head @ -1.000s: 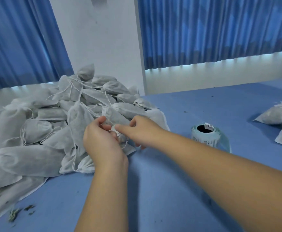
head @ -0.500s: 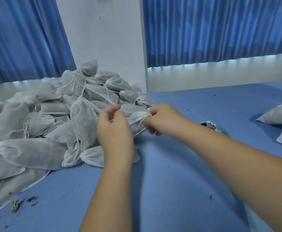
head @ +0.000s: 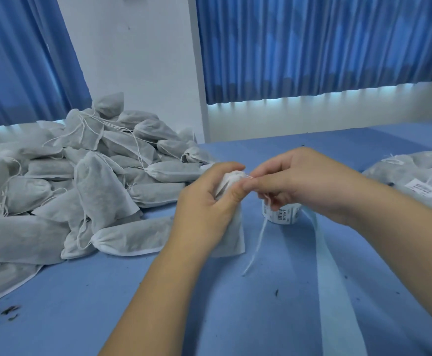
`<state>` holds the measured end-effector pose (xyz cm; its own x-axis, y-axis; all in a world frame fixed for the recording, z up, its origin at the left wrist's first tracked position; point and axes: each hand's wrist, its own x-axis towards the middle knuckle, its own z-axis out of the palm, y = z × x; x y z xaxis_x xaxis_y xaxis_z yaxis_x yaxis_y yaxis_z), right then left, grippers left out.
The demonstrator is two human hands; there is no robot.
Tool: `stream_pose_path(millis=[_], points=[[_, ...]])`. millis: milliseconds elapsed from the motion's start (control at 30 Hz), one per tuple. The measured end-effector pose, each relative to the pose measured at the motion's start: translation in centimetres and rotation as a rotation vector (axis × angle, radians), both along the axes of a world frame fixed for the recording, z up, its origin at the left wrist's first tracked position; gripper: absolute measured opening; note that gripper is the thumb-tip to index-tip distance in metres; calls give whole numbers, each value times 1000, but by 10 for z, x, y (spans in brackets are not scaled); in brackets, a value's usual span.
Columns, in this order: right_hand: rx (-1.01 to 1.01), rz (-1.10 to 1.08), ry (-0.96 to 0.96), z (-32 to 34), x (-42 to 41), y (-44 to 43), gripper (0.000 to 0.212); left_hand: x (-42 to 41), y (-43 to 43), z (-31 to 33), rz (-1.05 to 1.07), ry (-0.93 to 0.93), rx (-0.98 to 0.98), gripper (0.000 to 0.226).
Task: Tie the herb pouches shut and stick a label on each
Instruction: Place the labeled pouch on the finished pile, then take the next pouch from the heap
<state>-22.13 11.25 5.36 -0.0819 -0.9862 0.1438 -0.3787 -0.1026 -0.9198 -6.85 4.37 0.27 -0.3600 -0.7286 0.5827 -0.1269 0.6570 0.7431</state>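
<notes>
Blue curtains (head: 312, 47) hang behind our blue table (head: 286, 317), where the big heap of herb pouches (head: 81, 176) fills the left side and a few labelled pouches (head: 415, 176) lie well apart on the right. Our left hand (head: 204, 209) curls round one pouch (head: 231, 235) and holds it upright, long axis vertical, gathered mouth on top. Our right hand (head: 299, 181) sits just right of that mouth. The label roll (head: 284, 214) stands just behind and below it, nearer the right hand than the left. Its thumb and forefinger pinch the drawstring (head: 258, 240) at the neck, with the tails dangling to the table. We judge the knot must close at the neck, the right hand looping while the left steadies
</notes>
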Motion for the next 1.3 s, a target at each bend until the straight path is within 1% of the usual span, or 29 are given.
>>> stream_pose_path(millis=[67, 100, 167, 233, 300, 367, 400, 500, 567, 633, 667, 733, 800, 833, 900, 933, 1033, 1167, 1300], points=[[34, -29, 82, 4, -10, 6, 14, 0, 2, 0, 37, -57, -19, 5], [48, -38, 115, 5, -13, 7, 12, 0, 3, 0, 60, -107, -63, 5], [62, -32, 137, 8, -18, 10, 9, -1, 5, -1, 97, -196, -161, 17], [51, -2, 79, 11, -19, 11, 8, -3, 10, 2, 86, -210, -143, 20], [26, 13, 7, 13, -18, 13, 9, -5, 18, 7, -14, -143, 31, 22], [-8, 2, -16, 13, -17, 14, 14, -6, 28, 14, -139, -42, 215, 27], [-23, 1, -14, 13, -15, 14, 16, -6, 30, 16, -151, -22, 253, 28], [-54, 24, 20, 11, -9, 16, 17, -6, 33, 22, -134, -11, 259, 23], [-67, 37, 34, 11, -4, 16, 17, -5, 33, 25, -183, 18, 263, 22], [-87, 32, 59, 12, 0, 16, 20, -4, 33, 26, -219, 17, 201, 31], [-112, 22, 99, 13, 2, 16, 21, -4, 32, 25, -217, 28, 177, 38], [-187, -6, 190, 15, 4, 17, 19, -4, 31, 24, -184, 66, 177, 42], [-259, -26, 219, 17, 5, 19, 15, -4, 30, 25, -166, 111, 239, 38], [-285, -31, 219, 18, 5, 20, 13, -4, 30, 27, -191, 155, 308, 36], [-333, -41, 229, 20, 4, 22, 12, -2, 33, 31, -306, 256, 463, 31], [-355, -48, 239, 20, 3, 22, 13, -1, 34, 32, -355, 278, 510, 30], [-401, -75, 264, 17, 2, 20, 14, 3, 35, 34, -475, 277, 600, 26], [-439, -125, 237, 12, 2, 15, 11, 4, 37, 37, -593, 264, 654, 27], [-412, -124, 216, 5, 4, 13, 12, 3, 37, 39, -630, 396, 645, 20]])
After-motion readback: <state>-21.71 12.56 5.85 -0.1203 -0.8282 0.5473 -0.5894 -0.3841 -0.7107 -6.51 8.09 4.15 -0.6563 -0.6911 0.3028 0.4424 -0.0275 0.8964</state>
